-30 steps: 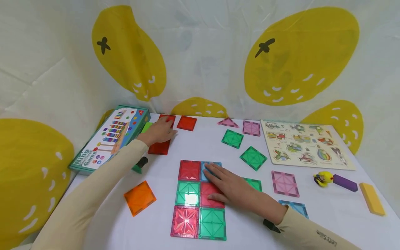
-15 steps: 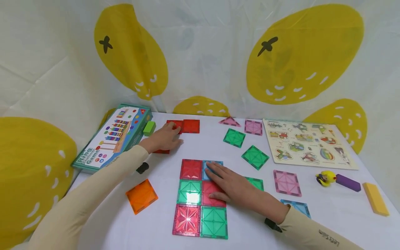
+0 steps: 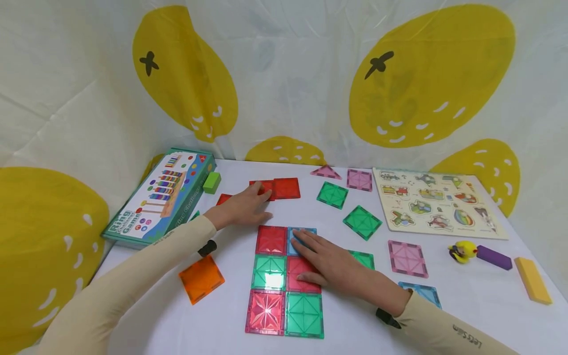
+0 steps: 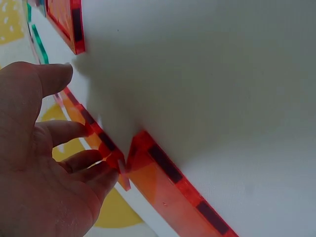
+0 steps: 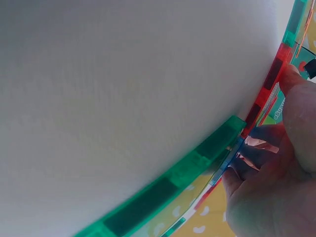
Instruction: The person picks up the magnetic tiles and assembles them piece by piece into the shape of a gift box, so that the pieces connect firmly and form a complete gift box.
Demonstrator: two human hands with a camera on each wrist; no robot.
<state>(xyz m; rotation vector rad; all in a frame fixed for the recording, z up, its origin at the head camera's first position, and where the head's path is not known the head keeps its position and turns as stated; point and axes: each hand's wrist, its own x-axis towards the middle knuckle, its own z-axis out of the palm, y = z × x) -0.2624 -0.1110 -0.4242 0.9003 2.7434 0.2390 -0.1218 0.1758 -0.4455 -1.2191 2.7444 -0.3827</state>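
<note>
My left hand [image 3: 246,207] lies flat on the white table [image 3: 443,315], its fingertips pressing a red square tile [image 3: 264,188] that is joined to a second red tile [image 3: 287,188]. A third red tile [image 3: 223,198] peeks out from under that hand. In the left wrist view the fingers [image 4: 84,165] touch a red tile's edge [image 4: 168,185]. My right hand [image 3: 329,264] rests flat on a two-by-three tile grid [image 3: 268,272], covering its blue tile [image 3: 303,233] and a red one [image 3: 296,283]. The right wrist view shows that hand [image 5: 281,182] against a green tile edge [image 5: 197,160].
A Ring game box [image 3: 161,195] and a green block [image 3: 212,182] sit at the left, an orange tile [image 3: 201,278] in front. Green tiles [image 3: 362,222], pink tiles [image 3: 407,259] and a puzzle board [image 3: 437,209] lie to the right, with a yellow toy [image 3: 461,252], purple block [image 3: 494,258] and yellow block [image 3: 532,280].
My left hand has slid the joined pair of red tiles rightward and nearer to the grid. The right hand has stayed flat on the grid.
</note>
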